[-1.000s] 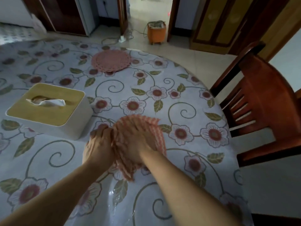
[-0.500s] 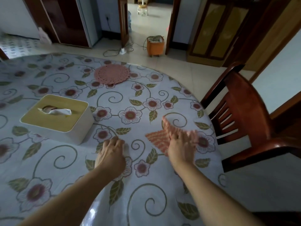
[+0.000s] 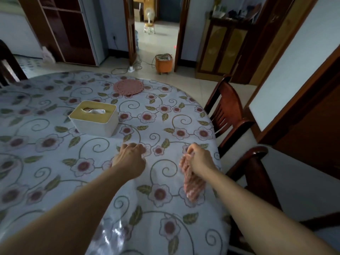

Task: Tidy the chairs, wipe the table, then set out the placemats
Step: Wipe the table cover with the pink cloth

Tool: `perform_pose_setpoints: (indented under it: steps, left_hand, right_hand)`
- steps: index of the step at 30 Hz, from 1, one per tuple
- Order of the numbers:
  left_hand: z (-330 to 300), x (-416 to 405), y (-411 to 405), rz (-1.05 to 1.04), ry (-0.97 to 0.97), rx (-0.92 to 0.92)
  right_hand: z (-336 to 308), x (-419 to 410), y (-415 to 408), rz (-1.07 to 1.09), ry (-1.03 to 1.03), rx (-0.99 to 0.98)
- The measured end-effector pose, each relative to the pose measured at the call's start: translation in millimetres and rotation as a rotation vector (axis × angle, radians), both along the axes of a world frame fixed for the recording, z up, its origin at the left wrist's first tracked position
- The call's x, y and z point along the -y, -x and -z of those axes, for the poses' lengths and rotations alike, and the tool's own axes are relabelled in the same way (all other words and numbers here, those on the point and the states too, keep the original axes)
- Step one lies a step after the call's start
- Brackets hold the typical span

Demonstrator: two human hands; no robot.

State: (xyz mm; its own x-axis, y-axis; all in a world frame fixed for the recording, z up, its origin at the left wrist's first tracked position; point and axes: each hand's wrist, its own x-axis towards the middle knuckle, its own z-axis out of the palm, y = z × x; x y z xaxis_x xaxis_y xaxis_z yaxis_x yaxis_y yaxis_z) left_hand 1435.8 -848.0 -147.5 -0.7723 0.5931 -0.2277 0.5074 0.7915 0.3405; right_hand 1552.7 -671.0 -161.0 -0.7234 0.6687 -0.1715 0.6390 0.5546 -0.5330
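A round table with a floral plastic cover fills the view. My right hand grips a pink striped cloth near the table's right edge; the cloth trails back under my wrist onto the cover. My left hand rests on the table with fingers curled, fingertips pressed on the cover, holding nothing I can see. A round pink placemat lies at the far edge of the table. A red-brown wooden chair stands at the right side of the table.
A white tissue box with a yellow lid sits left of centre. Another chair's armrest is close at my right. A dark chair back shows far left. An orange bin and cables lie on the floor by the doorway.
My hands parted: the right one dragged the cloth from the middle out to the right edge and bunched it up. The left hand stayed pressed on the table. The view lifted.
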Motion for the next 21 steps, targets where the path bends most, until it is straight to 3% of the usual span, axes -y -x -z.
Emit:
perform_pose_setpoints:
  steps: [4, 12, 21]
  left_hand:
    - [-23, 9, -38, 0.042, 0.043, 0.006]
    - [-60, -30, -94, 0.03, 0.055, -0.028]
    - [-80, -112, -160, -0.175, 0.026, -0.098]
  right_hand:
    - [-52, 2, -45, 0.08, 0.269, -0.064]
    - [-101, -29, -100, 0.034, 0.482, -0.171]
    - [-110, -114, -127, -0.23, 0.515, -0.208]
